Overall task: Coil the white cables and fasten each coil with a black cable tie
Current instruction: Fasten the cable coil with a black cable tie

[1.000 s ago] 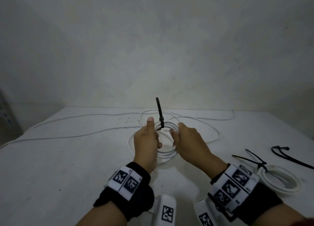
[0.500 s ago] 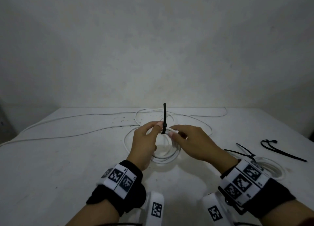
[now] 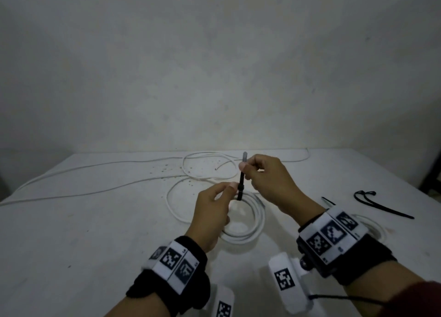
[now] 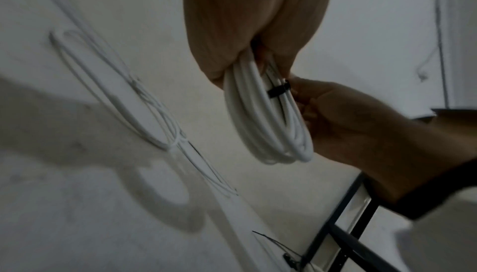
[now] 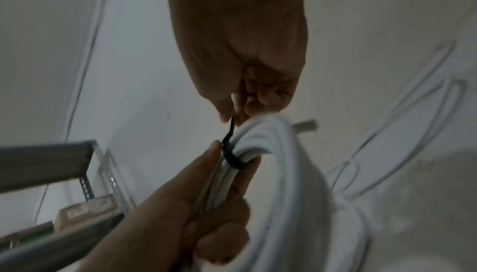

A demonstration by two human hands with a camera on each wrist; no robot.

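Note:
A coil of white cable [image 3: 255, 223] hangs from my left hand [image 3: 233, 188], which grips its top strands just above the table. A black cable tie [image 3: 241, 183] loops around those strands, its tail standing straight up. My right hand [image 3: 244, 167] pinches that tail higher up, between thumb and forefinger. The left wrist view shows the coil [image 4: 263, 123] under my left hand [image 4: 245, 31], with the tie [image 4: 278, 90] across it. In the right wrist view, the tie [image 5: 232, 133] runs from my right hand [image 5: 240, 105] down around the coil [image 5: 289, 164].
Loose white cable [image 3: 95, 171] trails across the white table [image 3: 71, 245] to the left and back. A second tied coil [image 3: 374, 228] lies behind my right wrist, with loose black ties [image 3: 381, 208] beyond it. A metal shelf frame [image 5: 85, 174] stands off the table's side.
My right hand has slid up the tie's tail and now pinches it near the top. The tie's loop has drawn closer around the strands in my left hand.

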